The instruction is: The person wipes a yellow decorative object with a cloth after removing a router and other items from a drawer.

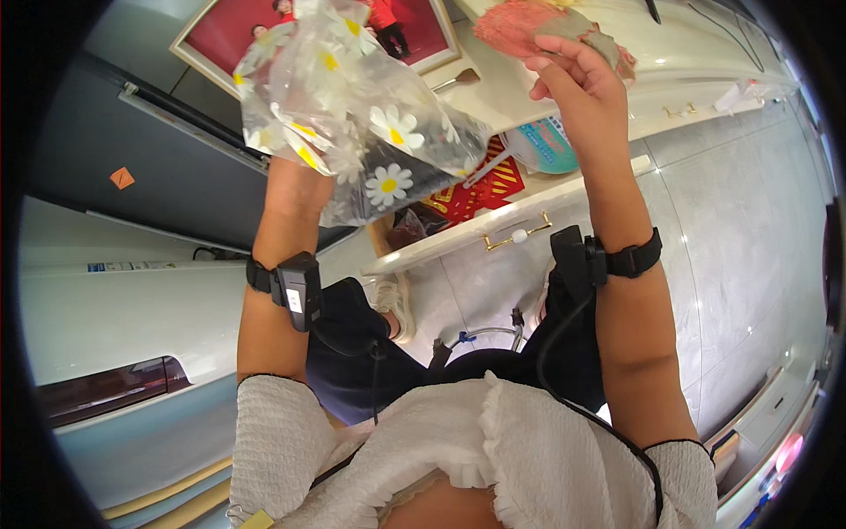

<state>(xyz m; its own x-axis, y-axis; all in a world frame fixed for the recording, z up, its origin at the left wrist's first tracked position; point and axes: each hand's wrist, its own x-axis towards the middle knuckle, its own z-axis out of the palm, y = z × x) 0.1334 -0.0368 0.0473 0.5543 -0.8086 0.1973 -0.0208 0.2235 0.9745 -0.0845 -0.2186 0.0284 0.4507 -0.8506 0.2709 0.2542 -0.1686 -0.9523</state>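
Observation:
My left hand (299,178) is raised at a clear plastic bag (370,86) printed with white and yellow daisies. The bag covers its fingers, while its lower part droops over an open drawer (456,228); something dark shows through the film. My right hand (581,82) hovers at the near side of a crumpled pink and grey fabric item (512,30) on the cream tabletop (492,99). Its fingers are bent and apart, with nothing seen between them; whether they touch the fabric is unclear.
A framed photo (225,40) and a small brush (457,81) lie behind the bag. Inside the drawer are a teal hand fan (545,145) and red-and-gold paper items (496,178). A dark panel (165,132) and a white appliance (132,317) stand at left.

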